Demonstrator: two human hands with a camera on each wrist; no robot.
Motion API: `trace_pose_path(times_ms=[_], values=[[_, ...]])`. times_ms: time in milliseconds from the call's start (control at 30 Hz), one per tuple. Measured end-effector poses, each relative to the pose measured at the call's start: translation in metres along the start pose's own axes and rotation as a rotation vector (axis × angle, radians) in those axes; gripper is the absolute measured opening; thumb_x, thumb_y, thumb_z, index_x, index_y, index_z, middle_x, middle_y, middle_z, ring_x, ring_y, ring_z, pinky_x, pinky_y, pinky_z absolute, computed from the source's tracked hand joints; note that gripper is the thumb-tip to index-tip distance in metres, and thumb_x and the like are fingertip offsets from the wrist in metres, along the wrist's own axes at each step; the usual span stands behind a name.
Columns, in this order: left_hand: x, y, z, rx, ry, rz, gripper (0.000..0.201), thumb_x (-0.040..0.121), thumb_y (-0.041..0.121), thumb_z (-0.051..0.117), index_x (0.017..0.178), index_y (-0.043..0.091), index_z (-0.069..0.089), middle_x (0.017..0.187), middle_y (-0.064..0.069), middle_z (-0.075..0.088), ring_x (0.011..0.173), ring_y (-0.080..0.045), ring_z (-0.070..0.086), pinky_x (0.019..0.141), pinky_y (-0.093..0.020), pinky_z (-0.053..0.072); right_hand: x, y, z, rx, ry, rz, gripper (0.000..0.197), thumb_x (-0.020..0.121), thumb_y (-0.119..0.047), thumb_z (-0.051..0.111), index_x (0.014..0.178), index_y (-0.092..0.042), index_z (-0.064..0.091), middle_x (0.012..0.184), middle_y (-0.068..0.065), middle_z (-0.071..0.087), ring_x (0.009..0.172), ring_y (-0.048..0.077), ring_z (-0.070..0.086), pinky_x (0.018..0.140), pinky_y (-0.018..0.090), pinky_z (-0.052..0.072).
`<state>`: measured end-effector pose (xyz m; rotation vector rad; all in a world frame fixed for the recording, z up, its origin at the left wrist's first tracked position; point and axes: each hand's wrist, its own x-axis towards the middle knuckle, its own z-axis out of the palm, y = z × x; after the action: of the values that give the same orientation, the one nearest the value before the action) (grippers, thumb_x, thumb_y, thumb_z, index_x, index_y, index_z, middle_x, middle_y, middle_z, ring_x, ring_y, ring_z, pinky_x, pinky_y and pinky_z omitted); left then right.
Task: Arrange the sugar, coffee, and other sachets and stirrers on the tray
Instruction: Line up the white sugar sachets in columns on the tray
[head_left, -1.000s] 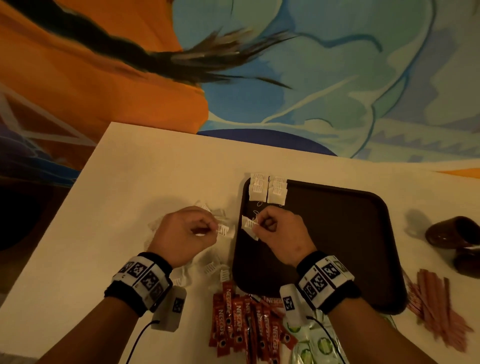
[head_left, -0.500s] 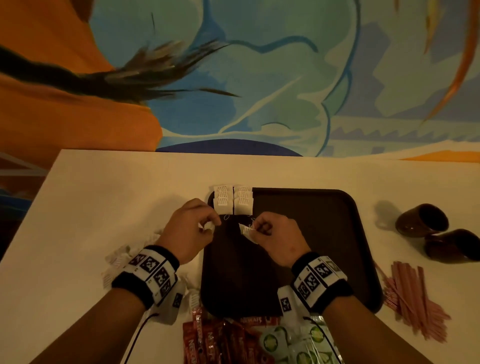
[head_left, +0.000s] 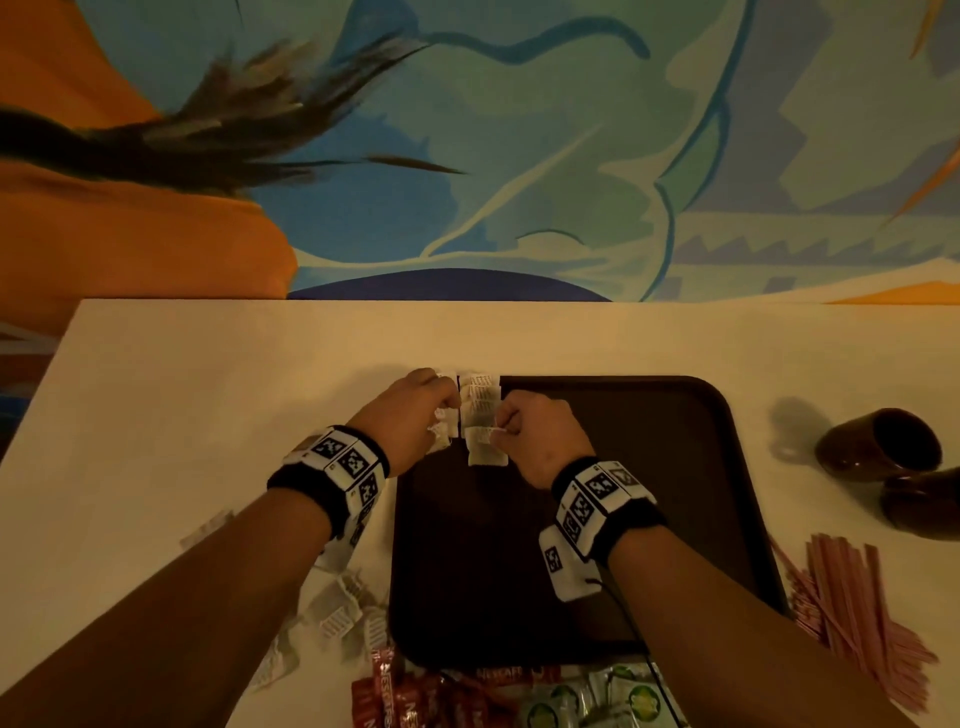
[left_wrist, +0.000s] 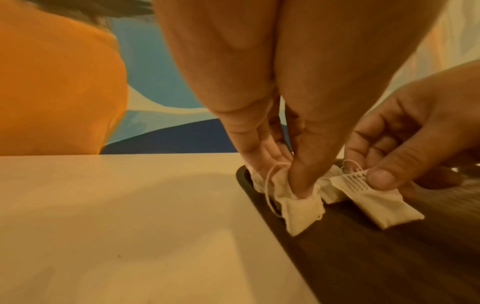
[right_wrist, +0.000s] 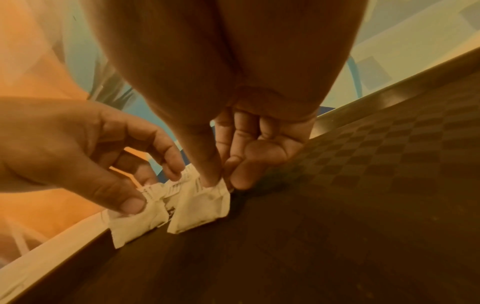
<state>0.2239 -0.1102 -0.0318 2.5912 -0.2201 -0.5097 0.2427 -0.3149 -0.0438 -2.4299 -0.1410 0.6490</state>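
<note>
On the dark tray, at its far left corner, both hands work side by side in the head view. The left hand and the right hand each pinch a small white sachet with a string, adding to two short columns already laid there. More white sachets lie loose on the desk at near left; red coffee sticks and green sachets sit by the tray's near edge, pink stirrers and two dark cups at right.

From the left wrist, thumb and fingers pinch the left sachet by its upper end; its lower end rests at the tray's edge.

From the right wrist, the right hand's narrow pinch holds the right sachet near its top, and the sachet lies on the tray just beside the other.

These look feather-light, soft and crumply — probably easy to tear or snag by the string, so a gentle pinch at the top seam or tag suits best.
</note>
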Motion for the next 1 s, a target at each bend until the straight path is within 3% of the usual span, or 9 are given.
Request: trace_pose_path(times_ms=[133,267,500,700,767,900,1000], values=[[0.003,-0.004,0.002,0.021,0.045,0.022,0.044,0.083,0.0,0.07,0.117,0.024,0.055,0.124,0.002,0.046,0.102,-0.019,0.057,0.091,-0.035,0.051,0.005,0.001,0.006,0.022,0.048,0.002,0.01,0.09,-0.025,0.073,0.091,-0.026,0.064,0.091,-0.002,0.068,0.084,0.018,0.067,0.077,0.037,0.06],[0.005,-0.007,0.003,0.024,0.097,0.056,0.042,0.083,-0.002,0.069,0.114,0.022,0.055,0.122,0.002,0.046,0.1,-0.019,0.056,0.088,-0.035,0.051,0.009,-0.001,0.011,0.045,0.114,0.001,0.016,0.089,-0.024,0.076,0.086,-0.028,0.061,0.088,-0.001,0.068,0.082,0.018,0.067,0.073,0.032,0.058],[0.006,-0.009,0.009,0.027,0.18,0.146,0.039,0.081,0.001,0.074,0.111,0.02,0.057,0.121,0.002,0.048,0.11,-0.018,0.05,0.093,-0.031,0.047,0.01,-0.006,0.012,0.058,0.156,-0.005,0.017,0.087,-0.025,0.079,0.093,-0.024,0.063,0.09,-0.001,0.066,0.085,0.019,0.066,0.08,0.041,0.06],[-0.009,-0.017,0.016,-0.043,0.306,0.095,0.032,0.082,0.009,0.079,0.106,0.02,0.06,0.113,0.005,0.048,0.099,-0.013,0.048,0.085,-0.023,0.042,0.004,-0.006,0.009,0.03,0.21,0.053,0.029,0.087,-0.026,0.08,0.107,-0.02,0.061,0.107,0.001,0.06,0.098,0.019,0.062,0.087,0.041,0.058],[-0.014,-0.019,0.023,-0.046,0.309,0.058,0.028,0.083,0.011,0.079,0.106,0.016,0.064,0.112,0.002,0.05,0.099,-0.017,0.051,0.084,-0.023,0.041,0.0,-0.007,0.012,0.036,0.189,0.097,0.039,0.085,-0.029,0.082,0.113,-0.019,0.058,0.111,0.002,0.059,0.101,0.021,0.061,0.088,0.043,0.058],[-0.018,-0.021,0.033,-0.026,0.296,0.015,0.024,0.084,0.013,0.078,0.107,0.013,0.071,0.113,-0.003,0.059,0.108,-0.026,0.055,0.092,-0.03,0.045,-0.004,-0.012,0.02,0.032,0.166,0.134,0.046,0.081,-0.038,0.085,0.11,-0.018,0.054,0.11,0.004,0.059,0.1,0.024,0.062,0.086,0.044,0.058],[-0.019,-0.021,0.036,-0.018,0.296,0.04,0.023,0.084,0.013,0.078,0.107,0.014,0.074,0.115,-0.003,0.061,0.109,-0.026,0.055,0.094,-0.028,0.043,-0.004,-0.017,0.022,0.036,0.162,0.139,0.043,0.083,-0.037,0.083,0.11,-0.017,0.056,0.111,0.005,0.061,0.101,0.025,0.063,0.085,0.044,0.059]])
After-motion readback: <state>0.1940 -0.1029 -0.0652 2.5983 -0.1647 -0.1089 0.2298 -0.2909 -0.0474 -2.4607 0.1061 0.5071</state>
